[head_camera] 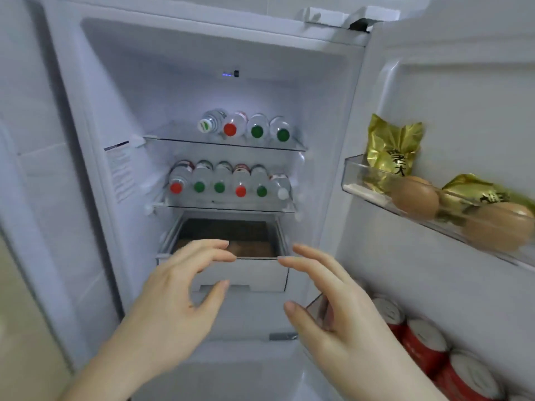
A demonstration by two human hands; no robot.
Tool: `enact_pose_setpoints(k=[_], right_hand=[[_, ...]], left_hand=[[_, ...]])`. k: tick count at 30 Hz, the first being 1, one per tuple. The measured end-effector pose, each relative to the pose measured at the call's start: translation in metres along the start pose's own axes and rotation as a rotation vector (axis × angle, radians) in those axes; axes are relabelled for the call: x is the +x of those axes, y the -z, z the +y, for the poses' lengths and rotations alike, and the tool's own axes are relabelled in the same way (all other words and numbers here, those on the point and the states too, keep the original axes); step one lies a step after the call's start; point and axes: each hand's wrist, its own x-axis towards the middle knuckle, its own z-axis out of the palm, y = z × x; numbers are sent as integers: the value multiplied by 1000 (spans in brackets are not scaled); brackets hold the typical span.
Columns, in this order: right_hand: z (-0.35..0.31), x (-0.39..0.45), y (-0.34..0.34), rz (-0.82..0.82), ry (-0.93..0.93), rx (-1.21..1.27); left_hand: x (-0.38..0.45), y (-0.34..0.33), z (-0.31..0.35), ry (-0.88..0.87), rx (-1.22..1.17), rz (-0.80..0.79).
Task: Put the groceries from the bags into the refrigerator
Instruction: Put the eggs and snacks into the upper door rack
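Nearest the viewer, the left hand (pixel 176 287) and right hand (pixel 335 293) are raised before the open refrigerator (pixel 86 82), both empty, fingers spread and curled, grasping nothing. No bags or loose groceries are in view. Just beyond the fingertips sits the drawer (pixel 246 273), pulled partly out, its dark interior exposed; it is judged rigid and light, best gripped at the front lip with both hands. On the door, red cans (pixel 419 342) stand low and eggs (pixel 417 195) lie above, fragile. Farther back, bottles (pixel 228 180) lie on the glass shelves (pixel 225 144); these would be slippery and prone to roll.
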Motion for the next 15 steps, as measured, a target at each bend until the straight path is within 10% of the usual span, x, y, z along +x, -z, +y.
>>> enact_pose_setpoints(k=[15], right_hand=[[-31,85,-154,-373,120,166]], left_hand=[[-74,99,-107,337,293,131]])
